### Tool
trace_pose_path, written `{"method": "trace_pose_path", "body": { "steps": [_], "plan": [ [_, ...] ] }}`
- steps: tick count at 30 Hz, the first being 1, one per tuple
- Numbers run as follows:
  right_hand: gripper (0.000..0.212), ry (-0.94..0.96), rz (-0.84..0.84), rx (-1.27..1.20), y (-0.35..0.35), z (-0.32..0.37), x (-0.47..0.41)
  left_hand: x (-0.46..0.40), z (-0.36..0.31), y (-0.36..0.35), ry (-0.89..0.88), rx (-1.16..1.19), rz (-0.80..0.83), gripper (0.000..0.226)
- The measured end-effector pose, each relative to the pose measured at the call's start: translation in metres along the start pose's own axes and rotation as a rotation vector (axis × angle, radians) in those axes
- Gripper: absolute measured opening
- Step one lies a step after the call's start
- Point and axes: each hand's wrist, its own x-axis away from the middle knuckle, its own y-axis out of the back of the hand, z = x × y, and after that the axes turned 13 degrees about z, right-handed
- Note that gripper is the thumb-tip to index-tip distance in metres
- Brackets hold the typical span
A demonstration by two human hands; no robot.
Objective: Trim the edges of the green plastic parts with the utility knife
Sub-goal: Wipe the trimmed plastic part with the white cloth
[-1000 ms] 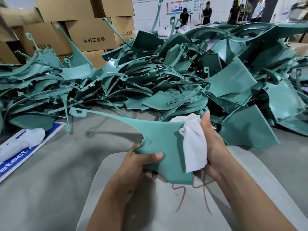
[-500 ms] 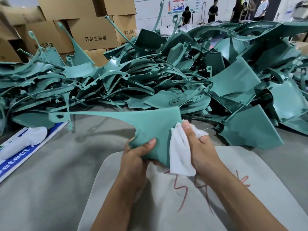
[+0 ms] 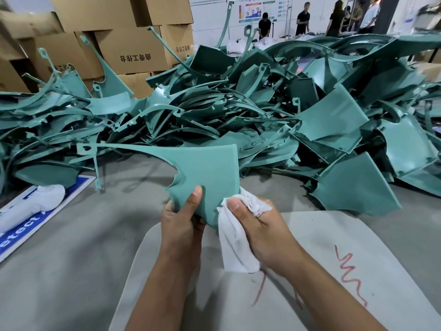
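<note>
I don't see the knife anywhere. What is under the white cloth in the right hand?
The white cloth drapes over the right hand's fingers against the green part's lower edge. Whatever else the hand holds is covered; no knife shows.

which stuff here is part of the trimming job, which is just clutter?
In the job:
- green part, gripped by left hand
- white cloth, held by right hand against the part's lower edge
- pile of green parts behind
- no utility knife visible

Lying about:
- cardboard boxes
- blue and white sign on the floor
- white bundle on it
- grey mat
</note>
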Motion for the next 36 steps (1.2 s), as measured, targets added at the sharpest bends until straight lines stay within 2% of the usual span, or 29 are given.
{"method": "trace_pose_path", "body": {
  "steps": [4, 7, 10, 13, 15, 18, 22, 24, 28, 29, 31, 33, 36],
  "plan": [
    [0.027, 0.047, -0.083, -0.060, -0.008, 0.002, -0.003, 0.007, 0.009, -0.013, 0.129, 0.088, 0.040, 0.060],
    [0.039, 0.036, -0.128, -0.065, -0.006, -0.001, -0.002, 0.005, 0.009, -0.016, 0.170, -0.007, 0.039, 0.058],
    [0.042, 0.011, -0.161, -0.064, -0.005, -0.001, -0.001, -0.001, 0.005, -0.015, 0.193, -0.051, 0.110, 0.053],
    [0.033, -0.017, -0.240, -0.272, 0.003, 0.004, -0.003, -0.003, 0.004, -0.011, 0.205, -0.058, 0.213, 0.048],
    [0.030, -0.021, -0.274, -0.323, 0.011, 0.010, -0.003, -0.004, 0.004, -0.006, 0.218, -0.073, 0.277, 0.044],
    [0.039, -0.044, -0.262, -0.317, 0.018, 0.013, -0.003, -0.006, -0.002, 0.002, 0.249, -0.130, 0.329, 0.042],
    [0.028, -0.046, -0.189, -0.291, 0.024, 0.019, 0.001, -0.008, -0.012, 0.010, 0.290, -0.175, 0.344, 0.036],
    [0.030, -0.058, -0.133, -0.292, 0.026, 0.021, 0.004, -0.007, -0.014, 0.014, 0.290, -0.148, 0.357, 0.037],
    [0.062, -0.111, -0.056, -0.260, 0.030, 0.023, 0.006, -0.005, -0.017, 0.019, 0.260, -0.087, 0.308, 0.038],
    [0.064, -0.122, -0.063, -0.267, 0.033, 0.023, 0.006, -0.004, -0.018, 0.021, 0.250, -0.064, 0.279, 0.041],
    [0.051, -0.135, -0.119, -0.318, 0.039, 0.026, 0.007, -0.005, -0.019, 0.024, 0.226, -0.027, 0.228, 0.045],
    [0.050, -0.154, -0.177, -0.328, 0.044, 0.025, 0.007, -0.004, -0.020, 0.025, 0.213, -0.021, 0.208, 0.048],
    [0.052, -0.189, -0.119, -0.273, 0.042, 0.019, 0.005, -0.003, -0.017, 0.023, 0.256, -0.076, 0.239, 0.052]
  ]
}}
